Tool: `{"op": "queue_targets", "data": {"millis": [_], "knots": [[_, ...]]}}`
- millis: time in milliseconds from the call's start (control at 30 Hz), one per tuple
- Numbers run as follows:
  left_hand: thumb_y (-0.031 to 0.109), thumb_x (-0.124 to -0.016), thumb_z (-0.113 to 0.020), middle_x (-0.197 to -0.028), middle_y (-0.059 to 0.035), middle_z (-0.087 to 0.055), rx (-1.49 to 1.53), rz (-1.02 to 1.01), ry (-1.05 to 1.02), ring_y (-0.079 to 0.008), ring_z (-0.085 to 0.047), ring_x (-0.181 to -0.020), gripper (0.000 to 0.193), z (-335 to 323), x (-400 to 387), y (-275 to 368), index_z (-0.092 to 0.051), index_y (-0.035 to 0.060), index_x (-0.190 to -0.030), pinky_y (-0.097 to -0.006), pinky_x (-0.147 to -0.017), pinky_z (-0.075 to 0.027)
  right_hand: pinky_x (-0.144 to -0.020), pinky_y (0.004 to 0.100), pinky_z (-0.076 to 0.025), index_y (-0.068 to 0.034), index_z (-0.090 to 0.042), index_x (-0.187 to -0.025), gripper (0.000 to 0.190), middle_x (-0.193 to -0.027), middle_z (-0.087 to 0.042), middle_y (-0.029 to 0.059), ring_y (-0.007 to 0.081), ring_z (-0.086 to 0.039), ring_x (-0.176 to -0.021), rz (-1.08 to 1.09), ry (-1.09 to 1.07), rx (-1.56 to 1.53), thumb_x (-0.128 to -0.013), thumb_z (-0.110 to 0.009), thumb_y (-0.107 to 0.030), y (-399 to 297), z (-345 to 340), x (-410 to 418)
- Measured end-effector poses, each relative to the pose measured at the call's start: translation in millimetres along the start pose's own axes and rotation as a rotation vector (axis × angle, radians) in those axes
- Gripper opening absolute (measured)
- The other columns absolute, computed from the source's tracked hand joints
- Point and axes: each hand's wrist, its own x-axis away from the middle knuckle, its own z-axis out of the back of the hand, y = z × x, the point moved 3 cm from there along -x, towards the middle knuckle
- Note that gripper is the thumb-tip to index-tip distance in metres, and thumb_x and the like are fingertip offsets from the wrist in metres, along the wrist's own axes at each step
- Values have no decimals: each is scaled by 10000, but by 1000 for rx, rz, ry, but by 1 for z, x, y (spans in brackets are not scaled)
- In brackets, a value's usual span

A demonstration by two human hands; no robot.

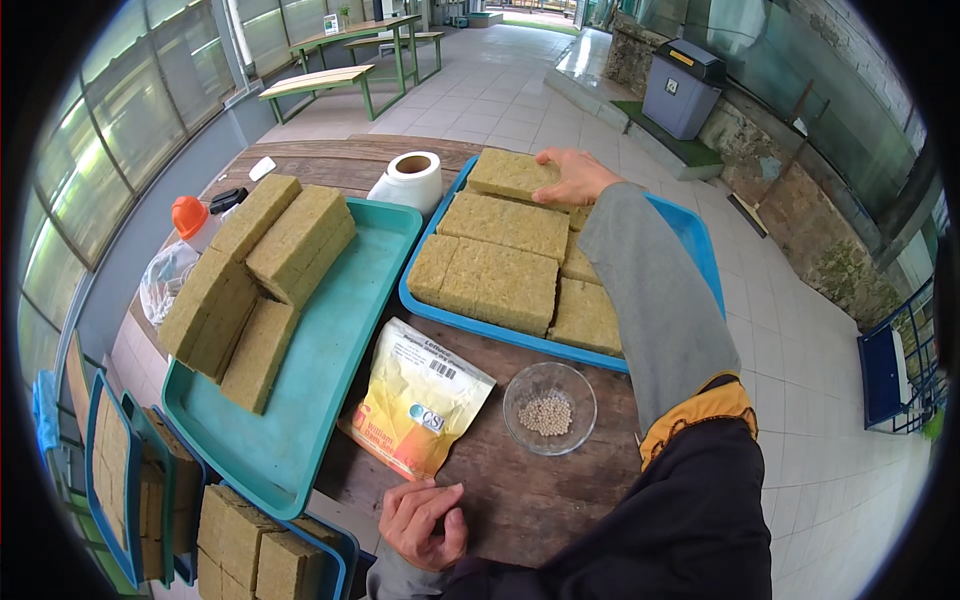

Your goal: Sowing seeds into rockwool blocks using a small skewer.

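My right hand (577, 177) reaches across the blue tray (517, 343) and grips the far rockwool block (510, 171) at its right end, fingers on top and thumb on the near side. More rockwool slabs (495, 281) lie in that tray, some hidden under my right forearm. My left hand (426, 521) is loosely curled at the table's near edge and holds nothing. Just beyond its fingers lies a seed packet (420, 397) bearing writing and a barcode. A clear glass bowl (550, 442) to the right contains pale round pelleted seeds (546, 415).
On the left, a teal tray (337, 345) carries stacked rockwool blocks (300, 240). Behind it stand a white paper roll (416, 187) and an orange-capped bottle (191, 217). More loaded trays (330, 570) are at lower left. A grey bin (681, 94) stands beyond the wooden table (510, 487).
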Motion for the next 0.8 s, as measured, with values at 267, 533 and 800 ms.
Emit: {"op": "queue_targets", "data": {"millis": [267,533,800], "knots": [[111,-764,-665,-833,-34,-706,-34,2,4,-258,-641,-809,179,1,-1,-2,-718,85,-933,-337,-779,-513,-1044,402,-414,-103,-502,-1371,730,-1369,-532,171,312,-503,-1267,44,-111,-99,-766,-760,-418,7,-13,-10],[87,-755,-630,-805,-123,-648,-6,25,15,-308,-614,-811,149,-1,0,0,-691,31,-879,-389,-776,-489,-1070,405,-389,-82,-458,-1408,713,-1401,-501,184,329,-467,-1305,147,-125,-65,-847,-660,-473,15,-20,-9],[67,-744,-615,-803,-126,-645,7,1,13,-308,-607,-805,169,-1,0,0,-691,26,-889,-388,-775,-487,-736,356,-569,-14,-451,-1356,593,-1147,-626,189,255,-663,-921,-231,31,-167,-887,-692,-286,-2,25,47]]}}
